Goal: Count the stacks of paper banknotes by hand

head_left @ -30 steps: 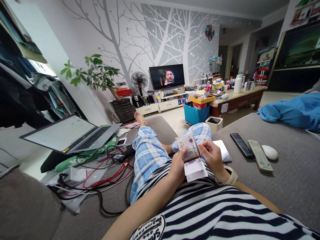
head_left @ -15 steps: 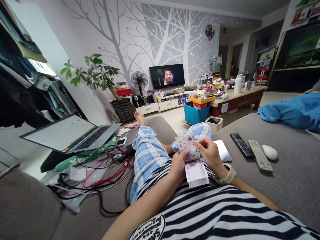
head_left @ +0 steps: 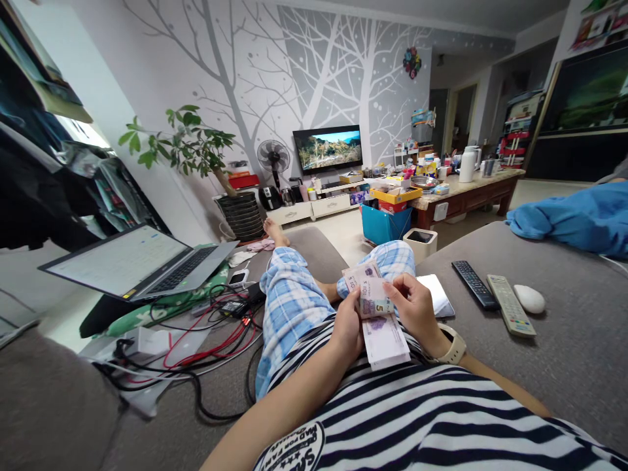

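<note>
In front of my striped shirt (head_left: 441, 405) I hold a stack of purple-and-white banknotes (head_left: 385, 339), the upper ones showing a 5. My left hand (head_left: 347, 327) is closed around the stack from the left, thumb along its edge. On the right side, my right hand (head_left: 413, 307) pinches the edge of an upper note between thumb and fingers, and that note is bent down over the others. The lower notes hang toward my belly. How many there are I cannot tell. A pale watch (head_left: 452, 345) is on my right wrist.
On the sofa (head_left: 471, 360) to the right lie a black remote (head_left: 473, 285), a beige remote (head_left: 511, 305), a white mouse (head_left: 530, 298) and a white pad-like object (head_left: 436, 296). Left are an open laptop (head_left: 137, 265) and tangled cables (head_left: 216, 340). A cluttered coffee table (head_left: 471, 190) stands ahead.
My right hand has drawn an upper note downward, so more of the note behind it shows at the top left. The television picture has switched from a person to a landscape.
</note>
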Demonstrator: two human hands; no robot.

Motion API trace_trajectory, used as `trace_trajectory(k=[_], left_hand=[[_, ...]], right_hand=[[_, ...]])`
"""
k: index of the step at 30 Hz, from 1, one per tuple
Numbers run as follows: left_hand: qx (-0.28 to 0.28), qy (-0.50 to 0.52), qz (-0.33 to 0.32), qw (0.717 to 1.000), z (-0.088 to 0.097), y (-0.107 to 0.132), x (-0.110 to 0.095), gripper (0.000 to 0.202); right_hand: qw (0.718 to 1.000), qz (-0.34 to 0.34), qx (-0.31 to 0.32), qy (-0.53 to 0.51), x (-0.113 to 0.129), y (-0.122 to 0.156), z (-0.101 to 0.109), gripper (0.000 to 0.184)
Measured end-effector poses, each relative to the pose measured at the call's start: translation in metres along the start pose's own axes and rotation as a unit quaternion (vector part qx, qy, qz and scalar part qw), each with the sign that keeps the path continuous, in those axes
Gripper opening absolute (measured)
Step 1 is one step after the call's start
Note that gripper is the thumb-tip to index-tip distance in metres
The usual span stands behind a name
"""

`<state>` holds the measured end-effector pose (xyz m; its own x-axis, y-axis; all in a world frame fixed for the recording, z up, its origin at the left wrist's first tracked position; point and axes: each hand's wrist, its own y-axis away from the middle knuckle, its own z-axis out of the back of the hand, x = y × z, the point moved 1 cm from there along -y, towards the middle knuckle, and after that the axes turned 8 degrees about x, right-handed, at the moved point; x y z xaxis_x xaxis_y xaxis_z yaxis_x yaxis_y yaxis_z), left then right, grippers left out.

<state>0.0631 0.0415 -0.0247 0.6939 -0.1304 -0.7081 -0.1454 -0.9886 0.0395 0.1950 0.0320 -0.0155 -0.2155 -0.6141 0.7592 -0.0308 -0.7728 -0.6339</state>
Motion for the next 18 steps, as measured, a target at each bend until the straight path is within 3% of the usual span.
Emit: trace_trajectory(k=[6,18], left_hand=[[0.004,-0.019,-0.01,1.0,-0.0016,0.0012,-0.001,0.02],[0.027,-0.049,-0.026,0.998,-0.0001,0.0019,0.0,0.021]], right_hand=[[0.999,0.041,0.02,-0.001,0.0092,0.0083,0.0018,0.023],[0.998,0.049,0.033,-0.012,0.0049,0.011,0.0017,0.026]])
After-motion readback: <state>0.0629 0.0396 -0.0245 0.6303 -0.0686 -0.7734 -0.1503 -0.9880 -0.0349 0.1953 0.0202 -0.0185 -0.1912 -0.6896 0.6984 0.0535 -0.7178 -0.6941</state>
